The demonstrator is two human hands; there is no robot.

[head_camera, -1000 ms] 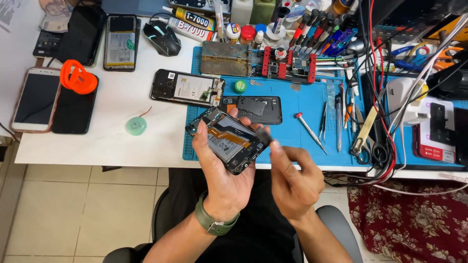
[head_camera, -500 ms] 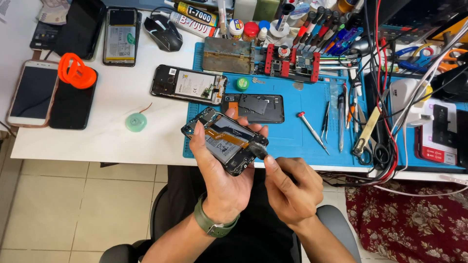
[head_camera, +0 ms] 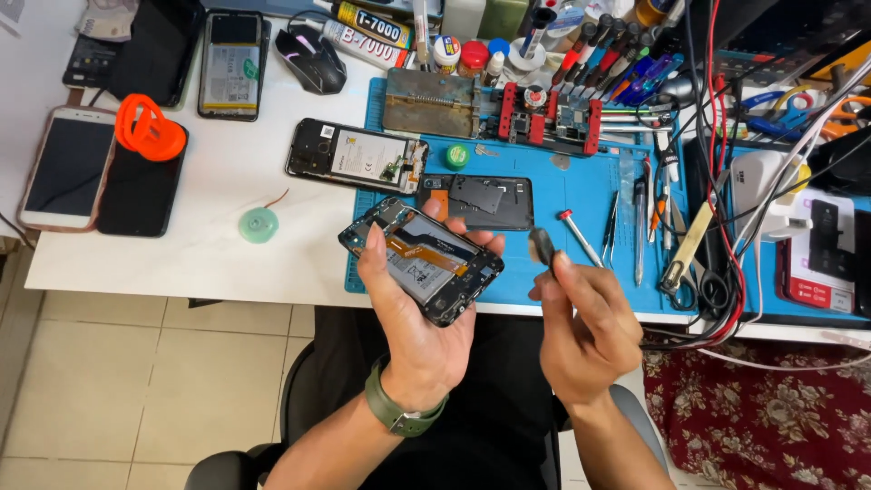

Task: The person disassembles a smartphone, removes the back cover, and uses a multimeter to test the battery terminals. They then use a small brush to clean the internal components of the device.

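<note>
White workbench (head_camera: 227,263) over tiled floor, blue mat (head_camera: 581,195) on the right half. Left hand (head_camera: 413,318) cups an opened phone (head_camera: 422,259), back off, battery and orange flex showing, held just above the near mat edge. Right hand (head_camera: 581,322) pinches a small dark part (head_camera: 542,245) between fingertips; its shape is hard to make out. Far of the grip: a dark back cover (head_camera: 481,201), another opened phone (head_camera: 358,156), a red-tipped screwdriver (head_camera: 579,234). Far left an orange suction cup (head_camera: 145,132). Tools and cables at right, tangled and partly cut off.
</note>
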